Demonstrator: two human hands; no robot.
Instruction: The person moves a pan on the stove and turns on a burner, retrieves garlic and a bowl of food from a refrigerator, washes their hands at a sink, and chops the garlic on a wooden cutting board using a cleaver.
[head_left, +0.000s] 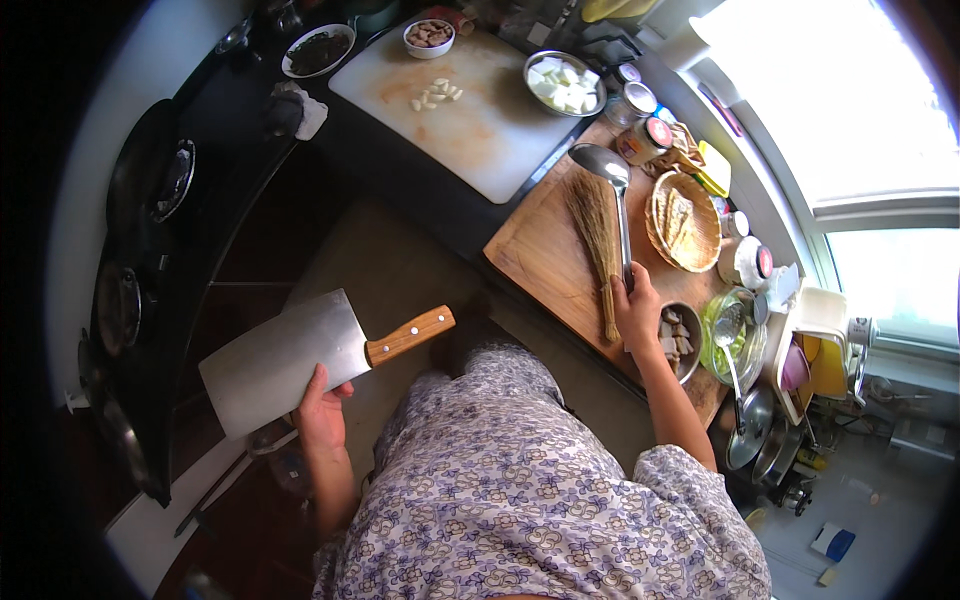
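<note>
My left hand grips a cleaver by its broad steel blade, thumb on the near face. The cleaver's riveted wooden handle points right, away from that hand. In my right hand is the handle of a metal ladle, its bowl toward the far side. Beneath the ladle, a straw brush lies on a wooden board. Beyond, a white cutting board bears several peeled garlic cloves.
A metal bowl of white chunks and a small bowl of brown pieces sit on the white board. Jars, a woven basket and a glass bowl line the window side. A dark stove stands left.
</note>
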